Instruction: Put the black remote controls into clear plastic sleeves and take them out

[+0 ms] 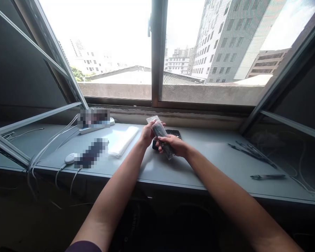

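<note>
The packet (pixel 160 131) is held tilted above the surface (pixel 212 161), in front of a black item (pixel 175 133). Left hand (pixel 147 133): fingers closed on its far end. Right hand (pixel 175 144): fingers closed around its near half.

- Tabletop (pixel 212 171): smooth, softly shining
- Packet (pixel 160 131) above the tabletop's middle: clear, crinkled, glossy plastic
- Flat stack (pixel 124 141) near the tabletop's back edge, left of middle: glossy, translucent plastic
- Window frame (pixel 157 66) beyond that edge: smooth, metal-looking
- Sleeve (pixel 84 246): matt cloth
</note>
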Demonstrator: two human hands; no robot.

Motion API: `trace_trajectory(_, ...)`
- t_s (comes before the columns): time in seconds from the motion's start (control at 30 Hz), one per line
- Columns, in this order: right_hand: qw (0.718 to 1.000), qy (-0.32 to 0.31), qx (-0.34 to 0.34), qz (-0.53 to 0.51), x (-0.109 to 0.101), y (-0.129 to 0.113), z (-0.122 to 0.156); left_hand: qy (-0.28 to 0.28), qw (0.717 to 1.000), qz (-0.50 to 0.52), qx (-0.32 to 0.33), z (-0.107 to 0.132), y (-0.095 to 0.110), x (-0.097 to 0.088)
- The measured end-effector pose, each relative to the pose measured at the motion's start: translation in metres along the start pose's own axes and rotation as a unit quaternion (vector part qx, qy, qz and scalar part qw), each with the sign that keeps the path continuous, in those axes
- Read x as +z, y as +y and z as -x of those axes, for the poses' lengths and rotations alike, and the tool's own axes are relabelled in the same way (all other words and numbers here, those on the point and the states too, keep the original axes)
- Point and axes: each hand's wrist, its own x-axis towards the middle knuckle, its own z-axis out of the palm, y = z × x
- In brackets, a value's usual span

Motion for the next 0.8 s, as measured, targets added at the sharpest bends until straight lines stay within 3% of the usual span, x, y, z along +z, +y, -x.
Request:
trace_trajectory(0.17, 1.000, 0.018, -0.008, -0.003, 0.000, -0.001, 0.000, -0.071, 0.995, -0.031, -0.062, 0.004, 0.000, 0.000)
trace_trajectory(0.37, 1.000, 0.006, -0.004, 0.005, -0.001, 0.001, -0.001, -0.039, 0.999, -0.017, -0.026, 0.008, 0.002, 0.005)
trace_trajectory(0.57, 0.999, 0.031, -0.019, -0.007, 0.001, -0.002, 0.000, -0.092, 0.991, -0.025, -0.098, 0.011, 0.005, 0.007)
trace_trajectory(0.8, 1.000, 0.018, -0.012, 0.013, -0.001, -0.002, 0.000, -0.071, 0.997, -0.025, -0.028, 0.009, 0.004, 0.005)
